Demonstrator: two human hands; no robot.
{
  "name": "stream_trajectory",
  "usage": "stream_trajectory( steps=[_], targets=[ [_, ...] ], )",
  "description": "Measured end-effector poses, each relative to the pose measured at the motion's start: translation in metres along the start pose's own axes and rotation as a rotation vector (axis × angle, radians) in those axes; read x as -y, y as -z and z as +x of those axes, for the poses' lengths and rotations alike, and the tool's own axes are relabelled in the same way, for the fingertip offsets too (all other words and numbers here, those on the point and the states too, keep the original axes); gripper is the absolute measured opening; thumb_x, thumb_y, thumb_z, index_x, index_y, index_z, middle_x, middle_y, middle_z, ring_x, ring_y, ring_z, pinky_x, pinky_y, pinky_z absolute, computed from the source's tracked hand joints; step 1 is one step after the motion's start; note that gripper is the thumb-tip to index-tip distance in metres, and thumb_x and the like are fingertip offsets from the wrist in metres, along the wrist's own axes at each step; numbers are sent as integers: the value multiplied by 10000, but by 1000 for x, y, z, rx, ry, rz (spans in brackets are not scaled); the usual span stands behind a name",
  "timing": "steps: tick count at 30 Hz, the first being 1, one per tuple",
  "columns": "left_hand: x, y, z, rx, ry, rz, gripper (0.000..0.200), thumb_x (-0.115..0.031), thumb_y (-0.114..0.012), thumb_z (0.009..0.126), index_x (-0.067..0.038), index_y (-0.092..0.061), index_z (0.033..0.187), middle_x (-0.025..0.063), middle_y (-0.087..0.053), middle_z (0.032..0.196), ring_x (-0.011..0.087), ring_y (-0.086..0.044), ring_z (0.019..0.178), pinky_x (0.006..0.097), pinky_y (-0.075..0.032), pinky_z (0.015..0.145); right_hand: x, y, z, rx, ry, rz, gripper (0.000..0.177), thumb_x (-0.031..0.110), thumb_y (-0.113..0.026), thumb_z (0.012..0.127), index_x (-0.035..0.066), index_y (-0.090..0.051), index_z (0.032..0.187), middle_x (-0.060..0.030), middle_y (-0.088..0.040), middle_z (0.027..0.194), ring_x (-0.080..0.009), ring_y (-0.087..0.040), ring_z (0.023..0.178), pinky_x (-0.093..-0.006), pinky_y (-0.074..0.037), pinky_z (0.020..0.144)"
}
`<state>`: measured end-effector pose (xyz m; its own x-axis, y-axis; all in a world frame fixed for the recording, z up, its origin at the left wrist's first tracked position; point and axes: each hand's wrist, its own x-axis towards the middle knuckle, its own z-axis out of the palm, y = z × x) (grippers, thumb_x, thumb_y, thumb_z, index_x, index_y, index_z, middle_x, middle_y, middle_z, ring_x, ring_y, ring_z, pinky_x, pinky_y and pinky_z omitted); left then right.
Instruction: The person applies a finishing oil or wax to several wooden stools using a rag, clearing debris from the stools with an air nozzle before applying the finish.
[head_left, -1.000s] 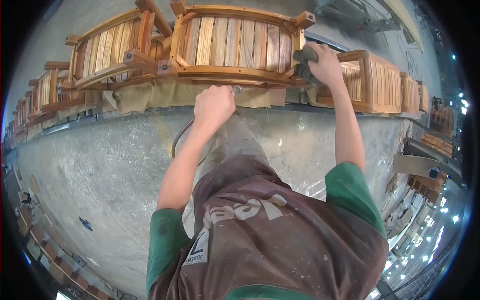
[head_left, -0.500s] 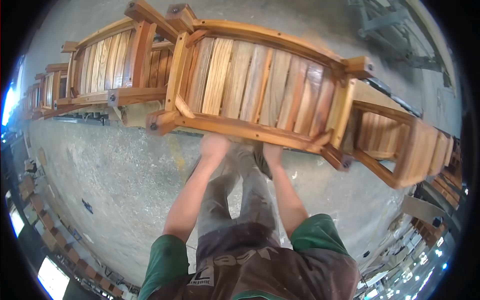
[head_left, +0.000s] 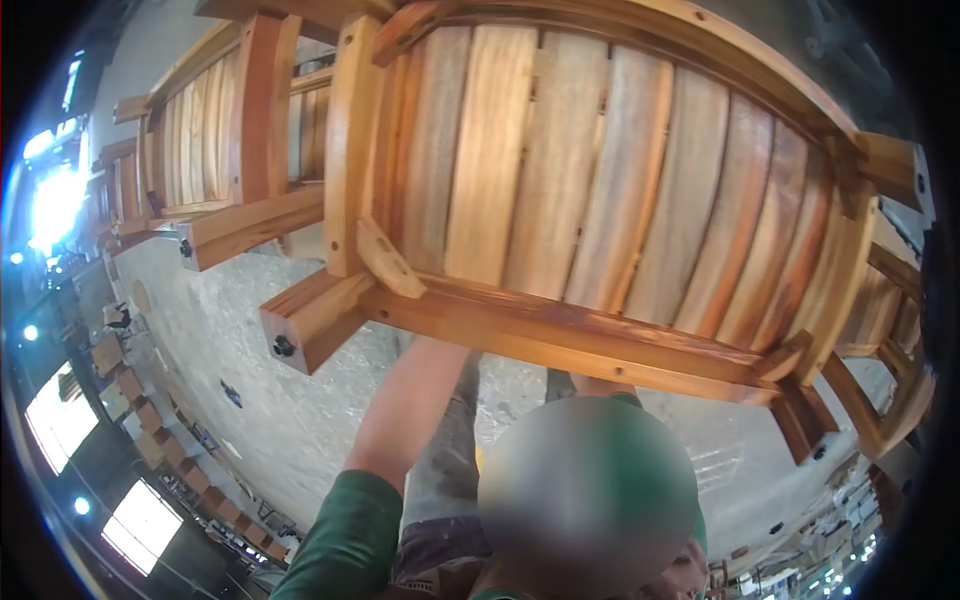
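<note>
The chair (head_left: 600, 200) fills most of the view. It is tipped up close above the person w/ its slatted seat facing the camera, clear of the floor (head_left: 250, 400). The left forearm (head_left: 410, 400) runs up under the front rail (head_left: 560, 340). Only a bit of the right arm (head_left: 600, 385) shows beside it. The left hand and right hand are both hidden behind that rail, so how the fingers are set, or what exactly they grip, can't be told. They are prob. on the chair's underside or far edge.

Risks, as a judgement: the chair is tilted and big, and the hold can't be seen. If one hand slips, it could swing down onto the person's head or shoulders. The near leg end (head_left: 310, 320), w/ its bolt (head_left: 283, 347), sticks out toward the second chair (head_left: 240, 120) just beside it, so a turn to the left could knock wood on wood. The right-side leg (head_left: 895, 170) could likewise catch the chair at the right (head_left: 890, 330).

Counts: one chair in hand w/ abt eight seat slats. One chair is close behind at left, and one is partly seen at right. More run off in a row at far left (head_left: 120, 200), too small to count. Two arms show, and one green sleeve (head_left: 345, 540) is in clear view.
</note>
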<state>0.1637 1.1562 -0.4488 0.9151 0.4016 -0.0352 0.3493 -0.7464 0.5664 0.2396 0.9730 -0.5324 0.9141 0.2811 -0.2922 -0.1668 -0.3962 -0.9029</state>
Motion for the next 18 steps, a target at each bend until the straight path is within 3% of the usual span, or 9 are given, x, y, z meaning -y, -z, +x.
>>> stream_trajectory(
  steps=[10,18],
  targets=[
    [76,37,17,-41,-105,39,255,-205,-566,900,-72,-676,1087,199,-692,925,413,-656,854,502,-520,812,26,-81,41,-11,54,106,283,223,-625,913,15,-670,1101,-182,-693,1042,-365,-634,1024,-417,-481,916],
    [45,-35,61,30,-233,-104,249,-201,-565,898,-71,-678,1078,195,-692,919,408,-656,853,500,-520,809,1,-14,93,-143,14,48,285,224,-628,913,17,-669,1105,-182,-690,1052,-363,-632,1028,-416,-479,920]
  ],
)
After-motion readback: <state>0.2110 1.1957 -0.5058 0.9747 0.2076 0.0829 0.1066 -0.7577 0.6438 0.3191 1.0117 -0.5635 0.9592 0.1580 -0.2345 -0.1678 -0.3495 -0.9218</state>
